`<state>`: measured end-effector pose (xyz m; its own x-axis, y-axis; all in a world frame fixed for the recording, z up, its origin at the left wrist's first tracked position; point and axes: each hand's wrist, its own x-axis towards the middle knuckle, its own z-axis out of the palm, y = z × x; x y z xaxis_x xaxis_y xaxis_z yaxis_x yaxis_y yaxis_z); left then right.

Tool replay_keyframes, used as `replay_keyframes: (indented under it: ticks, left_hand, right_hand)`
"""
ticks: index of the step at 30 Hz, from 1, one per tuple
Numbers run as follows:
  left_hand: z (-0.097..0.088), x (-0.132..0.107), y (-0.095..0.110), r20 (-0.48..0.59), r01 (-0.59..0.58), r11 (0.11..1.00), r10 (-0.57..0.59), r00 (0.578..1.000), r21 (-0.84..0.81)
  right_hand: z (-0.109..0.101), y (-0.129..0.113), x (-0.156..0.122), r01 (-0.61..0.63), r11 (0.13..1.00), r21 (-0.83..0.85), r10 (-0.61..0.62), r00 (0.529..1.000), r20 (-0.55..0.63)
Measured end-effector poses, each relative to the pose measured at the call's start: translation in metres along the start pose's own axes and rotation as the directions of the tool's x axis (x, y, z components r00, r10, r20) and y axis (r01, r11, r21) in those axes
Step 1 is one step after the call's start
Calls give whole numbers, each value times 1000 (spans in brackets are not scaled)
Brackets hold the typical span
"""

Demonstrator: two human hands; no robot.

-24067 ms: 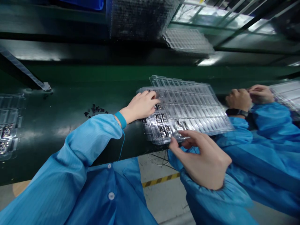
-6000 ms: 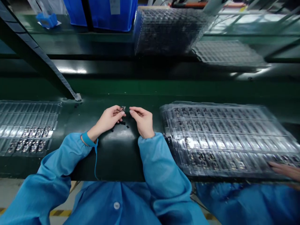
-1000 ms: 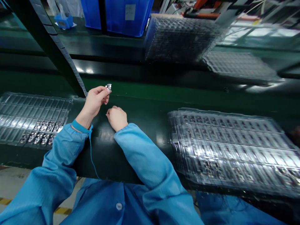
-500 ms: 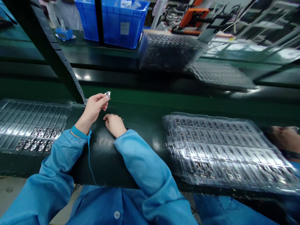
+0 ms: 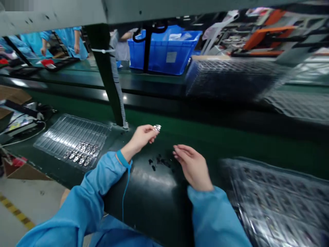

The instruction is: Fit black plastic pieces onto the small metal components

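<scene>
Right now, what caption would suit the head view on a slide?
Left hand pinching a small metallic part, right hand beside scattered black pieces.

Across the top runs a pale grey beam (image 5: 56, 15); below it, left of centre, a dark green post (image 5: 106, 75) slants down, bound by a white cable tie (image 5: 103, 51); behind stands a large blue bin (image 5: 163, 56) bearing a white label (image 5: 171, 57); to its right, blurred orange equipment (image 5: 269, 36); at upper left, people in light blue smocks (image 5: 69, 43) stand beyond a small red object (image 5: 48, 63); at the left edge, a pale cable (image 5: 25, 140); lower left, a cardboard box (image 5: 28, 172) and yellow-and-black floor tape (image 5: 15, 211).
</scene>
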<state>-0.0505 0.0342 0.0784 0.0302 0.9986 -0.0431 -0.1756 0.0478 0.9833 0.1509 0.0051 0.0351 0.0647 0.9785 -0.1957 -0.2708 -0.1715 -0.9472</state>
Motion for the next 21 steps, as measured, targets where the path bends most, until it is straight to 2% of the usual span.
replay_keyframes:
  ticks: [3, 6, 14, 21]
  left_hand:
    - [13, -5, -14, 85, 88, 996, -88, 992, 7]
    - [22, -10, -23, 143, 129, 992, -129, 981, 8]
    - [25, -12, -38, 157, 152, 987, -159, 975, 55]
    - [23, -9, -47, 163, 112, 986, -132, 978, 126]
  right_hand:
    - [-19, -5, -2, -188, 954, 235, 203, 978, -40]
    - [-25, -3, -2, -233, 920, 317, 267, 961, -70]
    - [-26, 11, 1, -286, 893, 349, 314, 949, -28]
    - [-26, 16, -1, -251, 908, 334, 258, 966, 26]
